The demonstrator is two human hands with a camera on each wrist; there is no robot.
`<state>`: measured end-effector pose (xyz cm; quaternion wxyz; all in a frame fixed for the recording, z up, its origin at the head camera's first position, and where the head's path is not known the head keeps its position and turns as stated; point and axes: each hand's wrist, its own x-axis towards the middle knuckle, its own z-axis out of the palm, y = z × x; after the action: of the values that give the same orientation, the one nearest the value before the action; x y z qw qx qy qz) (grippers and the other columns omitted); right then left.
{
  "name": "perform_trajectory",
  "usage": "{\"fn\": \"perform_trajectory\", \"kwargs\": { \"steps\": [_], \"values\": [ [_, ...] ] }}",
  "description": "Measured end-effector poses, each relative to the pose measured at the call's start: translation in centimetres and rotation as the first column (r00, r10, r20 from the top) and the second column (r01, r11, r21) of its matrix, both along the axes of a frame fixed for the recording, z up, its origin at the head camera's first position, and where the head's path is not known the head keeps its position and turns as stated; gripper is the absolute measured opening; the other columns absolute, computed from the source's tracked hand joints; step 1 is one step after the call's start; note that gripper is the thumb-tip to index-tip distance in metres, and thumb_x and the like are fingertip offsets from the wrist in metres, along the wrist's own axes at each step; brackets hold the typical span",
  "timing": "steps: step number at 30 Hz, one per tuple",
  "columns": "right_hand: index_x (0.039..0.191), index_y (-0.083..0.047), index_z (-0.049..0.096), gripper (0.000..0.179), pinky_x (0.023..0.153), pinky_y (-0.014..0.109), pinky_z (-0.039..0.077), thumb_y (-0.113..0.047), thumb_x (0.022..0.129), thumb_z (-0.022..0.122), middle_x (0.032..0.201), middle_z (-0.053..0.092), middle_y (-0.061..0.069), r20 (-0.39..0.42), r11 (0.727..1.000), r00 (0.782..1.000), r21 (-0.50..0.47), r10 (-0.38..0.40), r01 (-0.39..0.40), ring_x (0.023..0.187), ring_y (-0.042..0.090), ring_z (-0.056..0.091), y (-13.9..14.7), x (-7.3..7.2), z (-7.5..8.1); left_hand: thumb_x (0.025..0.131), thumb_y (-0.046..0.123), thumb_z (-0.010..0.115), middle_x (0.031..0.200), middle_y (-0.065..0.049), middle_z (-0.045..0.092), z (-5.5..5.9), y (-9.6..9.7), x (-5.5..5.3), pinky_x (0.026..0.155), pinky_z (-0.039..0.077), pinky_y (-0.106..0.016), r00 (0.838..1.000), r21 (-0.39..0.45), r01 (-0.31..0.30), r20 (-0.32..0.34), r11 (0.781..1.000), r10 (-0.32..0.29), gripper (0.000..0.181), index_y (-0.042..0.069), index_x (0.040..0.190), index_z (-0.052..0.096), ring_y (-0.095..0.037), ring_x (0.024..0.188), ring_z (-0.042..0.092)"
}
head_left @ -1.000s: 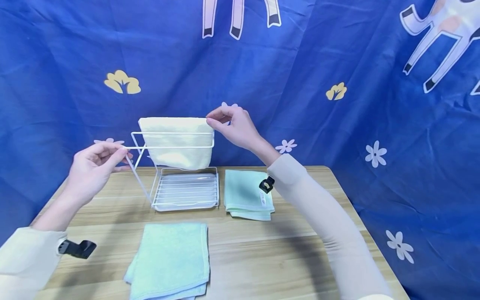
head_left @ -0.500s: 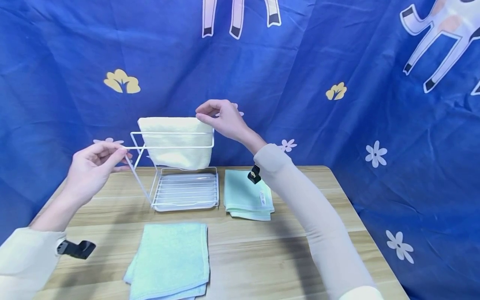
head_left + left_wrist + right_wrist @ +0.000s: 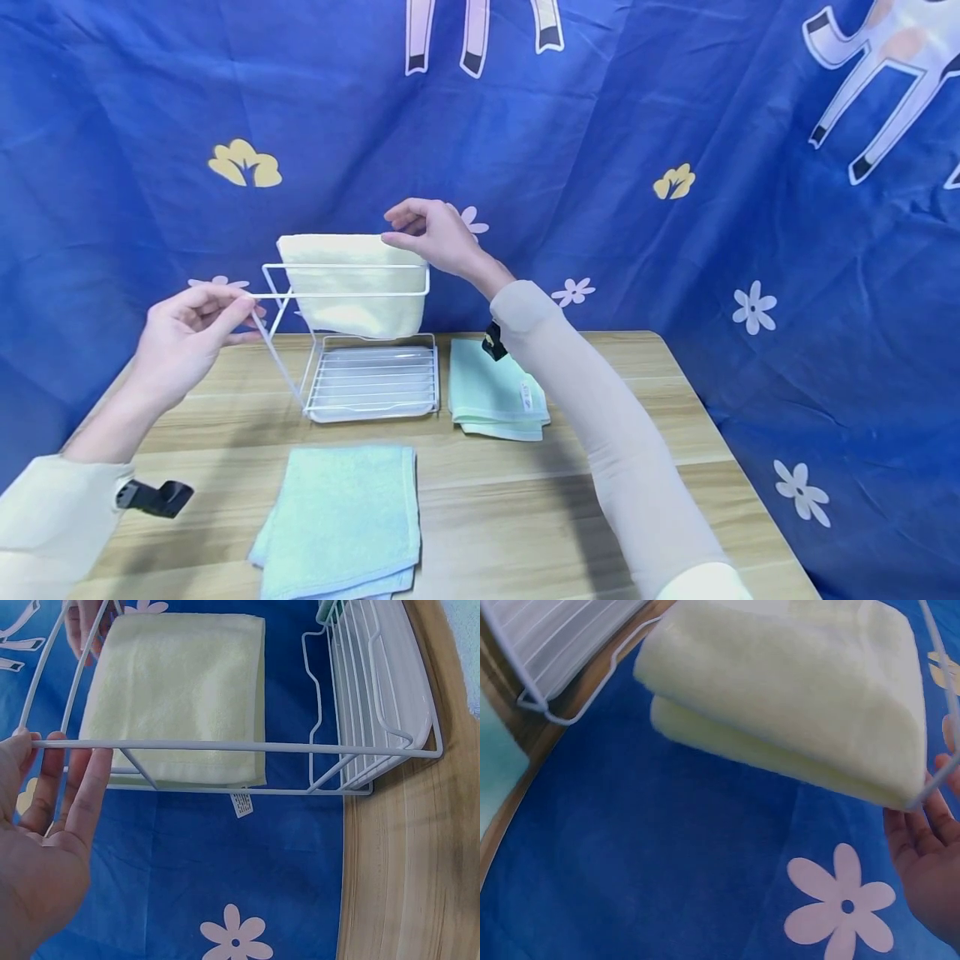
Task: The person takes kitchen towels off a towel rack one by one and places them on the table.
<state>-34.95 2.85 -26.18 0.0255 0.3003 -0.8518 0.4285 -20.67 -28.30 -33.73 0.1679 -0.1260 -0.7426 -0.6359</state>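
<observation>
A white wire rack (image 3: 360, 294) stands on the table with a tray (image 3: 375, 400) under the slats of its base. My left hand (image 3: 187, 329) pinches the rack's upper left corner, thumb in front and fingers behind the bar (image 3: 202, 745). Over the rack's top hangs a folded pale yellow towel (image 3: 352, 287), a small tag showing at its edge in the left wrist view. My right hand (image 3: 442, 237) is at the towel's top edge near the right end, thumb and fingers apart. In the right wrist view its fingers (image 3: 922, 832) lie right at the towel's edge and a rack bar.
A folded mint-green towel (image 3: 487, 392) lies right of the rack. Nearer the front lies a folded light blue towel (image 3: 348, 508). The wooden table (image 3: 517, 517) ends at a blue patterned curtain (image 3: 525, 125) behind it and on the right.
My right hand has slid left along the towel's top edge from its right corner, and its thumb and fingers have parted. The left hand, the rack and the towels stay put.
</observation>
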Motion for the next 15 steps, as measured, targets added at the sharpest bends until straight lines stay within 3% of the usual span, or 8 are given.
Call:
{"fn": "perform_trajectory", "kwargs": {
  "steps": [5,9,15],
  "values": [
    [0.138,-0.01,0.067,0.046,0.1,0.02,0.06,-0.03,0.098,0.078,0.133,0.072,0.006,0.025,0.995,1.0,0.101,-0.006,0.004,0.119,0.016,0.068,-0.49,-0.29,-0.42,0.102,0.003,0.067,0.106,0.017,0.078,0.11,0.05,-0.06,0.071,0.067,-0.016,1.0,0.003,0.004,0.006,1.0,-0.004,0.013,0.005,0.114,0.072,0.002,0.085,0.077],
    [0.139,-0.009,0.067,0.048,0.1,0.021,0.06,-0.028,0.097,0.079,0.13,0.073,0.006,0.029,0.992,1.0,0.123,-0.007,0.003,0.118,0.016,0.068,-0.81,-0.42,-0.36,0.102,0.003,0.067,0.105,0.017,0.078,0.21,0.0,-0.02,0.071,0.067,-0.016,1.0,-0.018,-0.007,0.005,1.0,0.007,0.013,0.005,0.114,0.072,0.002,0.084,0.077],
    [0.126,-0.012,0.075,0.03,0.09,0.019,0.06,-0.027,0.099,0.076,0.122,0.076,0.003,0.037,0.989,0.999,0.146,-0.011,0.006,0.106,0.013,0.069,-0.72,-0.52,-0.3,0.102,0.003,0.066,0.105,0.016,0.078,0.11,0.08,-0.21,0.071,0.067,-0.017,1.0,0.004,0.016,0.01,1.0,-0.016,0.012,0.005,0.112,0.073,0.002,0.085,0.077]
  ]
}}
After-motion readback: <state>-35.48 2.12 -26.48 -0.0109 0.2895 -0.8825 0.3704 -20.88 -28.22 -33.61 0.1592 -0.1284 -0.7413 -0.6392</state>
